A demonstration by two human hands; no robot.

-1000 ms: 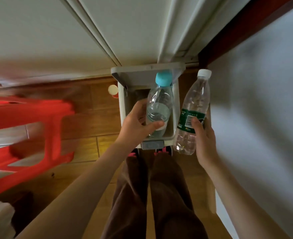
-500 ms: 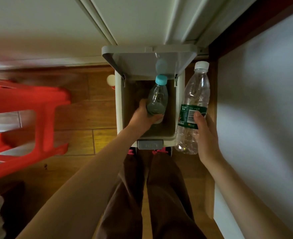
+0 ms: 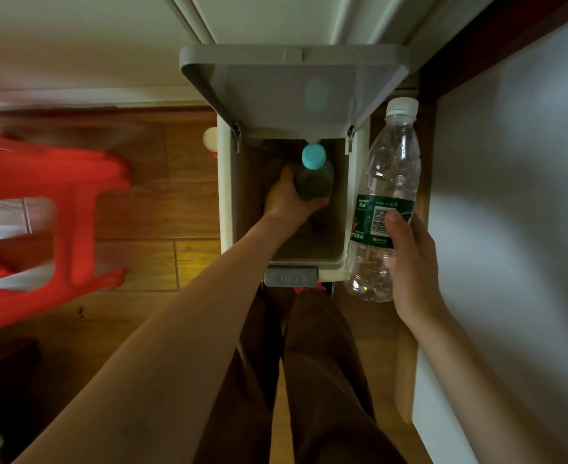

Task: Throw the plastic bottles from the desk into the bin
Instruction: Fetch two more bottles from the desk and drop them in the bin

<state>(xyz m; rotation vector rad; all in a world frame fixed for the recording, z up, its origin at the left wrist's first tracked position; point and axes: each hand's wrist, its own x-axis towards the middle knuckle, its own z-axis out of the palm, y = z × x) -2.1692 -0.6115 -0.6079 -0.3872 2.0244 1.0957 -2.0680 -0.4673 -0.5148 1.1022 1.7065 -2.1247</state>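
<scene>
Bin (image 3: 226, 195) lid up; teal-cap bottle (image 3: 314, 177) inside it, gripped by left hand (image 3: 287, 200), seemingly not let go. Right hand (image 3: 413, 259) wraps green-label bottle (image 3: 384, 202) just right of bin, outside.

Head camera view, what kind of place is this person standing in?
Probably a room in a home or dorm, though that is a guess. A small lidded bin stands on a wooden plank floor against a white door or cabinet, with a red plastic stool beside it.
</scene>
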